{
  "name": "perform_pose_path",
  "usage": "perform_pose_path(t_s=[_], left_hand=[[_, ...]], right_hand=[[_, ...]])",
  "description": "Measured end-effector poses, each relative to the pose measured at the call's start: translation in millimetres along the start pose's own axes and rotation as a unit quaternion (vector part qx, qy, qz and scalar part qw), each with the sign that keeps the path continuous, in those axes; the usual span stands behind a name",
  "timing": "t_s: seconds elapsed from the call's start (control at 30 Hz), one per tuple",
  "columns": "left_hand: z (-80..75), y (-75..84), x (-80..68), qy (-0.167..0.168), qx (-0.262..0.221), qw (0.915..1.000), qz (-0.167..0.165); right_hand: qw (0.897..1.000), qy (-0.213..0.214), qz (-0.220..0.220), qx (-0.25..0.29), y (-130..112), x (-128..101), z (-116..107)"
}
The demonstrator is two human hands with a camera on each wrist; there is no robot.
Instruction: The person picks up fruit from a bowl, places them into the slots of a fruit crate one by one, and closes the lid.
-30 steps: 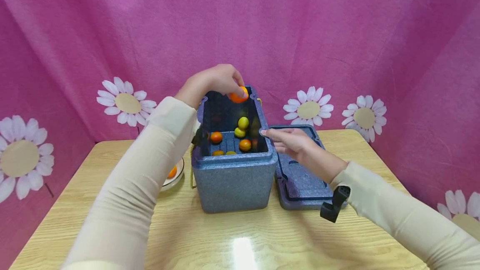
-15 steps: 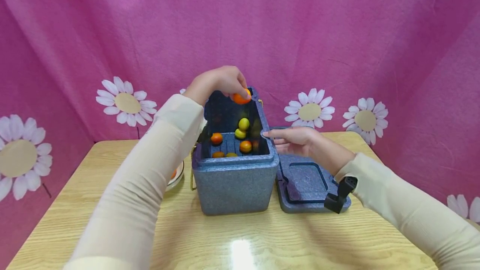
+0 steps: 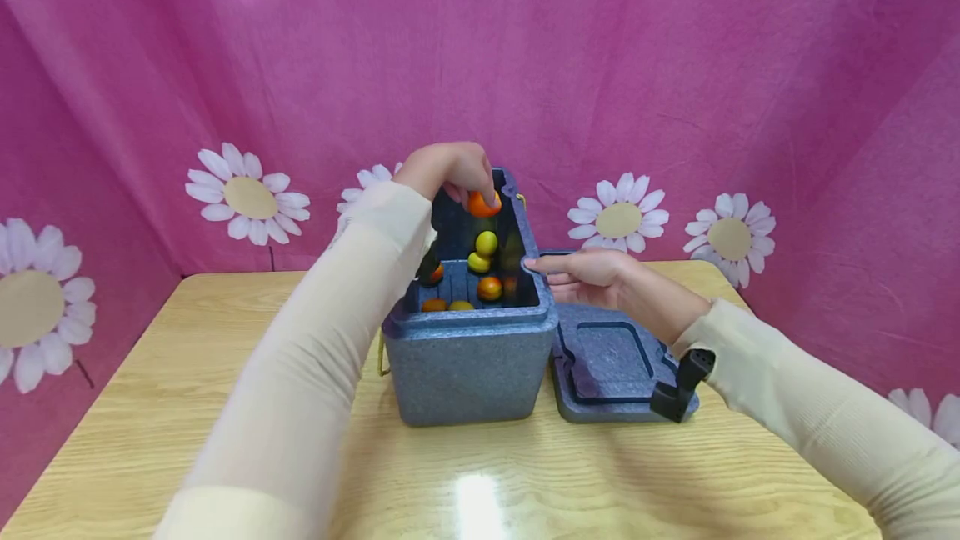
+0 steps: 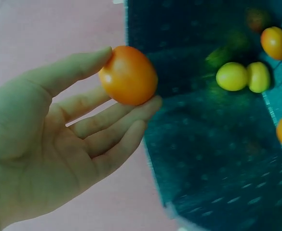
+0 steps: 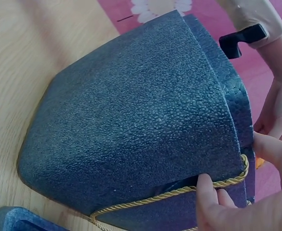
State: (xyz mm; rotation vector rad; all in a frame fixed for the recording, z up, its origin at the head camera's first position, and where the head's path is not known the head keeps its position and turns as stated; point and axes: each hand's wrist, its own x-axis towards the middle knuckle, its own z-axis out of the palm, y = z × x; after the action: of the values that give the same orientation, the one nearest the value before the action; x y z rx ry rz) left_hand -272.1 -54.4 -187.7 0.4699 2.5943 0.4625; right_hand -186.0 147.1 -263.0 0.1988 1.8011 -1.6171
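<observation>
A smooth orange tomato [image 4: 128, 76] is pinched between the thumb and fingertips of my left hand [image 3: 457, 169]. That hand is over the far end of a grey-blue foam box [image 3: 468, 373], which stands uncovered. Inside the box lie several tomatoes, including a yellow one [image 3: 486, 243] at the middle and an orange one [image 3: 490, 288] near the front. My right hand [image 3: 592, 273] holds the box's right rim, its thumb on top and its fingers against the outer wall beside a gold cord [image 5: 167, 194]. The left sleeve covers part of the box's left side.
The box's lid [image 3: 615, 357] lies on the wooden table [image 3: 600, 482], just right of the box. A pink curtain [image 3: 480, 48] with white daisies hangs behind. Each wrist carries a black camera mount [image 3: 682, 386].
My left hand has moved slightly right and down with the tomato, lower over the box. A bowl seen on the left is now hidden behind the sleeve. The right hand stays at the rim.
</observation>
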Motion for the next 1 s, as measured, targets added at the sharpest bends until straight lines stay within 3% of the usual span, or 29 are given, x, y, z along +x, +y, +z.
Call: perform_pose_path(t_s=[0.3, 0.53, 0.8, 1.0], left_hand=[[8.7, -9.7, 9.1, -0.031, 0.006, 0.9975, -0.062], [4.2, -11.3, 1.1, -0.045, 0.026, 0.9972, -0.053], [-0.9, -9.2, -28.3, -0.022, 0.048, 0.9984, -0.02], [-0.3, -27.8, -56.1, 0.032, 0.057, 0.9978, 0.01]], right_hand=[[1.0, 0.007, -0.003, -0.007, 0.2, -0.9, 2.3], [1.0, 0.007, -0.012, -0.014, -0.5, 0.8, 3.0], [1.0, 0.014, -0.009, -0.013, 0.8, 3.7, 3.7], [0.999, 0.022, -0.012, -0.033, -0.3, 5.5, 2.5]])
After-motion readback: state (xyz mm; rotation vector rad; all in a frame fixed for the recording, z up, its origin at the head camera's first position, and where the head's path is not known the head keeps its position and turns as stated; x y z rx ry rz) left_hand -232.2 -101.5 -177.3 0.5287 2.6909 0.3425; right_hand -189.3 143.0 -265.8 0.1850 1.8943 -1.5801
